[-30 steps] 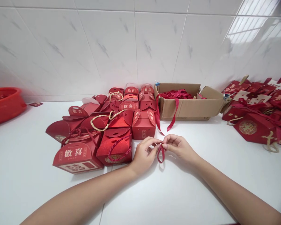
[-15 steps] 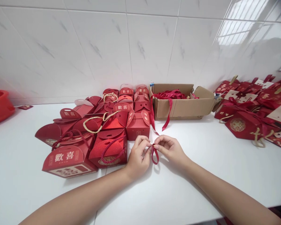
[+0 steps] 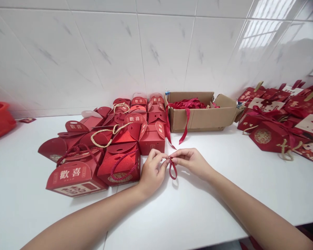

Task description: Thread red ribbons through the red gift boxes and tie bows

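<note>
A short dark-red ribbon point(image 3: 173, 171) hangs in a loop between my two hands, just above the white tabletop. Thumb and index finger of my left hand point(image 3: 154, 171) pinch its upper end. My right hand point(image 3: 191, 161) pinches the same top part from the other side, and the fingertips of both hands nearly meet there. Exactly how the ends cross is hidden by the fingers. Left of my left hand stands a red gift box point(image 3: 120, 165) with a twisted red cord handle. Behind the hands is another red gift box point(image 3: 152, 142) with no cord visible.
An open cardboard box point(image 3: 203, 119) full of red ribbons point(image 3: 189, 103) stands by the tiled wall, two strips hanging over its side. Several red gift boxes crowd the left. More decorated boxes point(image 3: 266, 137) are piled at right. A red plastic basin point(image 3: 0, 119) sits far left.
The view has shifted slightly. My right-hand fingers have straightened a little at the pinch, and the ribbon loop still hangs between both hands.
</note>
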`<state>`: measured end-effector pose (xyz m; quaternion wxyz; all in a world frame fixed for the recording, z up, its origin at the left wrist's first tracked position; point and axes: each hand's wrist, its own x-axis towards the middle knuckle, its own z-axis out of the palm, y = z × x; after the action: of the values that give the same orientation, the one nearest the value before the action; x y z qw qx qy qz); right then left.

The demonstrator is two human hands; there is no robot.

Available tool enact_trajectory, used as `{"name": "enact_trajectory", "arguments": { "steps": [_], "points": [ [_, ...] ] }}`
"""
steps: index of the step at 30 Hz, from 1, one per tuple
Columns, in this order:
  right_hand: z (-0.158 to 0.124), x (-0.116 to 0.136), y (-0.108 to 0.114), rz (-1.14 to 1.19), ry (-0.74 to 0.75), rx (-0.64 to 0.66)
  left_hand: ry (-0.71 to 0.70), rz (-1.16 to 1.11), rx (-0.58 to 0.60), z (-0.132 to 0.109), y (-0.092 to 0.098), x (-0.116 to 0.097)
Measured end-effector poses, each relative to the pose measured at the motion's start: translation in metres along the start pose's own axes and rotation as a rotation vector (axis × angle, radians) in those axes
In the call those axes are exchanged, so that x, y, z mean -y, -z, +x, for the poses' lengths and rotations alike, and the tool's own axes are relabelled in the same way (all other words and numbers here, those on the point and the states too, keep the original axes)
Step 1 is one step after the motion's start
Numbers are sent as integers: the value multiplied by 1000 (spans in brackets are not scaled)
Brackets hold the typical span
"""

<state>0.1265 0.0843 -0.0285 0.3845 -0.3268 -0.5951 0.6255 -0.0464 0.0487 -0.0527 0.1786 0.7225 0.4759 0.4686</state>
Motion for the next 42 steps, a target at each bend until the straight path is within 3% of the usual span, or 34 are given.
{"name": "enact_trajectory", "arguments": {
  "steps": [5, 8, 16, 21, 24, 28, 31, 37, 42],
  "points": [
    [-3, 4, 10, 8, -73, 113, -25, -54, -6, 1, 1, -1],
    [-3, 3, 12, -31, -91, 108, -25, -57, 5, 1, 1, -1],
    [-1, -7, -5, -79, 89, -27, 33, -9, 5, 1, -1, 1],
    [-4, -19, -16, -267, 225, -158, 111, -20, -9, 1, 0, 1],
    [-2, -21, -17, -232, 216, -201, 130, -39, -15, 3, 0, -1],
    [2, -16, -8, 25, 57, -70, 103, -65, 21, 4, 1, -6],
    [3, -12, 0, 65, -10, -3, 78, -65, 60, 4, 1, -8],
    [-1, -11, -2, 25, 41, 21, 55, -12, 69, 1, 2, -6],
    [-2, -11, -6, -71, 97, -47, 104, -35, 58, 2, 2, -7]
  ]
}}
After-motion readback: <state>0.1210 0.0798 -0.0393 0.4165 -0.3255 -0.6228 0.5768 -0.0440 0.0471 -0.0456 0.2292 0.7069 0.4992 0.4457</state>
